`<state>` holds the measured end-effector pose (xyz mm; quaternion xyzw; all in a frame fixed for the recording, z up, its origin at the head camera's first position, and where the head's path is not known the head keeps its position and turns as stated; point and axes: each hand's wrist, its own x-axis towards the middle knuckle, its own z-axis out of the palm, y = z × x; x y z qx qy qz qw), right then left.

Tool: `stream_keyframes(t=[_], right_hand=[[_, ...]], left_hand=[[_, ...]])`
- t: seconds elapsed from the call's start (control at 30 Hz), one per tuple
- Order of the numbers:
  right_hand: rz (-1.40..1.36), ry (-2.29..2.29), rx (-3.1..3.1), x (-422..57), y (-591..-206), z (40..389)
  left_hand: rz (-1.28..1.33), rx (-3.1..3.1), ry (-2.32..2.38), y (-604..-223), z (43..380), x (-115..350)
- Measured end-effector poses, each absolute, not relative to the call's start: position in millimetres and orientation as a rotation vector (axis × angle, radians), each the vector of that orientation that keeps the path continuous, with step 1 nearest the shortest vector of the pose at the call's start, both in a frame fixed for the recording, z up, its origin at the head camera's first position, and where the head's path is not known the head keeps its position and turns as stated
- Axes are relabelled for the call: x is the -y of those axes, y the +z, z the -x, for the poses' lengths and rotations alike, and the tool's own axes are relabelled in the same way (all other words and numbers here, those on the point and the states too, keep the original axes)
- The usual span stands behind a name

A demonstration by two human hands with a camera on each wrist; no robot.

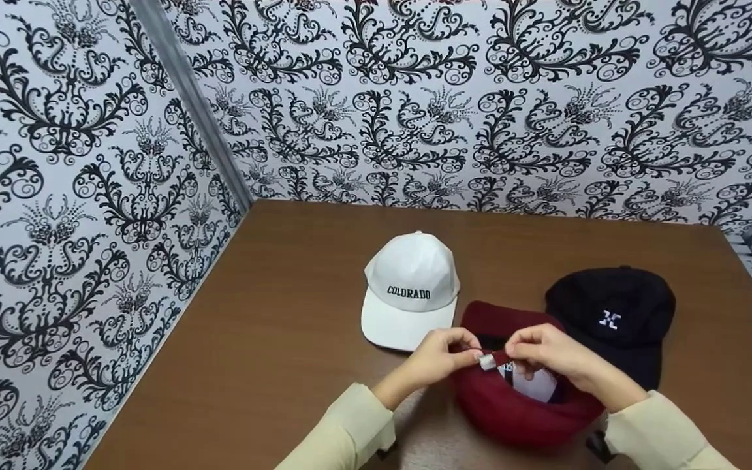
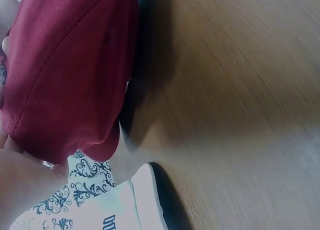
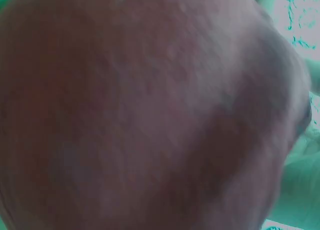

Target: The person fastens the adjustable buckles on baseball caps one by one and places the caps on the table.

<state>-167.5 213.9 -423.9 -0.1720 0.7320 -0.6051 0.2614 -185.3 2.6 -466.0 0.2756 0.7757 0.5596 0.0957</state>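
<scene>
A maroon cap (image 1: 526, 421) lies with its opening up and its brim pointing away, between both hands. My left hand (image 1: 436, 360) pinches the cap's back strap beside a silver buckle (image 1: 487, 361). On the other side of that buckle, my right hand (image 1: 555, 352) pinches the maroon strap between thumb and fingers. The cap's side (image 2: 75, 75) fills the upper left of the left wrist view, with part of the left hand (image 2: 30, 182) below it. A blurred reddish surface, probably the cap, covers most of the right wrist view.
A white cap (image 1: 408, 277) lettered COLORADO sits behind the left hand. To the right is a black cap (image 1: 611, 307) with a white emblem, close to the maroon brim. All are on a brown wooden table (image 1: 265, 313), with patterned panels (image 1: 415, 104) behind and at the sides.
</scene>
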Motion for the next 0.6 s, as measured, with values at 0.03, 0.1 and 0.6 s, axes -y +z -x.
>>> stream_keyframes(t=[0.03,0.1,0.6], right_hand=[[0.47,-1.639,-1.979,-215.8,-423.2,168.2],[0.484,-1.628,-1.981,-218.7,-422.2,169.5],[0.471,-1.544,-2.033,-216.4,-422.5,170.5]], left_hand=[[-0.808,-2.283,1.666,-465.7,185.5,-2.4],[-0.791,-2.264,1.673,-465.0,186.0,-2.1],[-0.781,-2.241,1.683,-463.0,185.4,-5.2]])
